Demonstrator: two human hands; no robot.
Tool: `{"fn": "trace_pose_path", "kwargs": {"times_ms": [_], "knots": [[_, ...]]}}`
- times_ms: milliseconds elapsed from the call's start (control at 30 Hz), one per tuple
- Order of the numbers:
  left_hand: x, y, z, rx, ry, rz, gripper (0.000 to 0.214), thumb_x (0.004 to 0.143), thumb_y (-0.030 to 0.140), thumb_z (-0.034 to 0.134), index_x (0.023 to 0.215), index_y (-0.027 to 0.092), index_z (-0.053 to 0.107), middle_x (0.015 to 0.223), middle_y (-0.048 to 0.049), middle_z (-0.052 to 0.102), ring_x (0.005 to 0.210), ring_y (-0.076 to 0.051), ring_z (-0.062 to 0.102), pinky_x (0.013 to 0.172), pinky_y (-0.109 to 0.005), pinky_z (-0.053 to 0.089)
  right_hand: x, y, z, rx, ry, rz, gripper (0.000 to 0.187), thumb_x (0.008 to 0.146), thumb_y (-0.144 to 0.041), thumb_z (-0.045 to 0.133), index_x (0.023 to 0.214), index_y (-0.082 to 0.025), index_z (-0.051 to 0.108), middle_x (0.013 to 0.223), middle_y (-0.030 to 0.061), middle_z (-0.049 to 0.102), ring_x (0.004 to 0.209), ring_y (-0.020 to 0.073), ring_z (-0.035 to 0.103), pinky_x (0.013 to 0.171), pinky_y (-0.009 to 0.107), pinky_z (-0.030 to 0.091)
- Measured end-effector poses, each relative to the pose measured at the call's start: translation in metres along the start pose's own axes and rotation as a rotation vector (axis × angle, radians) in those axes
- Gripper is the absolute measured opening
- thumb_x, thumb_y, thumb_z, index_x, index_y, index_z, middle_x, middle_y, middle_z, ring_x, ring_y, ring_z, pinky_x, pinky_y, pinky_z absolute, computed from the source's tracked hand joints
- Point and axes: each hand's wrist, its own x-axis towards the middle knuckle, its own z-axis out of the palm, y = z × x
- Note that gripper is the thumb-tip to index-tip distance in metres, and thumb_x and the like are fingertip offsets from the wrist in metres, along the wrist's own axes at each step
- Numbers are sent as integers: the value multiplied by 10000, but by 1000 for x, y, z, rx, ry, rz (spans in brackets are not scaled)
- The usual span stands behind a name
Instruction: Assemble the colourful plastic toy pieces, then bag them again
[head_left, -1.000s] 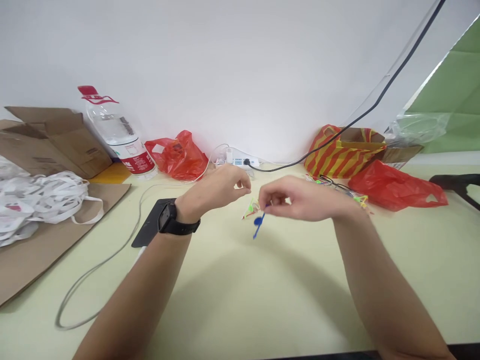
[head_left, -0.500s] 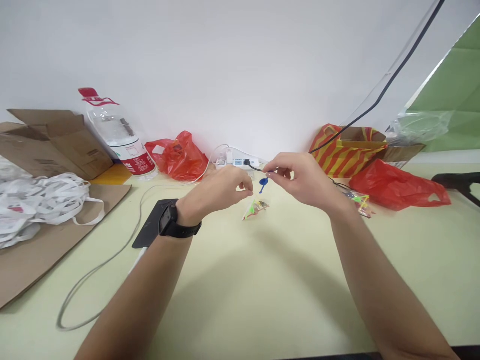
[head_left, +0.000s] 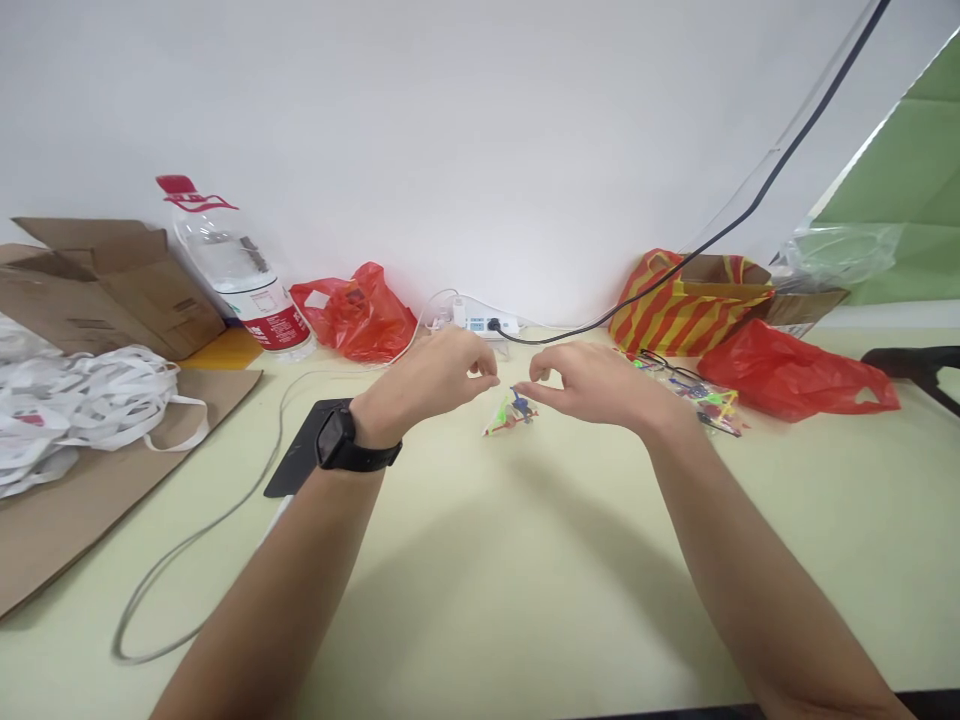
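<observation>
My left hand (head_left: 435,378), a black watch at its wrist, has thumb and fingers pinched together just above a small toy-like assembly (head_left: 496,420) of green, white and red parts. Whatever this pinch holds is too small to make out. Opposite it, my right hand (head_left: 592,385) is closed in a pinch, its thumb tip at the upper end of a small blue plastic piece (head_left: 519,403). The blue piece is against the right side of the assembly; whether they are joined cannot be seen.
Several colourful plastic parts (head_left: 716,405) lie right, beside a red plastic bag (head_left: 795,375). A power strip (head_left: 480,322) sits by the wall. On the left are a dark phone-like slab (head_left: 304,450), a grey cable (head_left: 161,555), a large bottle (head_left: 262,300) and white straps (head_left: 105,400).
My right hand has come down and slightly left, bringing the blue piece from above onto the small assembly. My left hand has barely moved.
</observation>
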Motion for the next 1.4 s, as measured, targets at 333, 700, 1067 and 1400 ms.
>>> {"fn": "trace_pose_path", "kwargs": {"times_ms": [333, 700, 1067, 1400], "knots": [[-5, -7, -26, -153, 398, -57, 689, 904, 462, 692, 1519, 263, 456, 1218, -77, 703, 995, -218, 673, 874, -348, 533, 7, 25, 8, 256, 77, -144, 137, 924, -178, 567, 822, -193, 658, 860, 36, 722, 794, 183, 639, 706, 282, 431], [11, -39, 90, -1176, -54, -72, 796, 762, 522, 833, 1454, 237, 565, 1336, -184, 673, 1137, -320, 681, 897, -416, 527, 6, 19, 1, 521, 222, -232, 116, 941, -259, 615, 899, -195, 702, 919, 41, 743, 884, 195, 678, 861, 336, 530], [3, -16, 128, -1179, -71, -349, 451, 756, 506, 850, 966, 121, 744, 847, -121, 764, 659, -168, 684, 540, -240, 444, -18, 37, -14, 536, 507, -17, 465, 944, -454, 653, 1370, -285, 573, 1337, 97, 586, 957, 220, 659, 710, 328, 571], [-51, 29, 130, -1248, -58, -329, 375, 833, 479, 792, 984, 137, 787, 960, -108, 782, 849, -213, 718, 798, -307, 537, -55, 34, 117, 1212, 139, 288, 485, 859, -663, 677, 893, -179, 682, 663, -12, 547, 596, 134, 508, 574, 276, 416]]}}
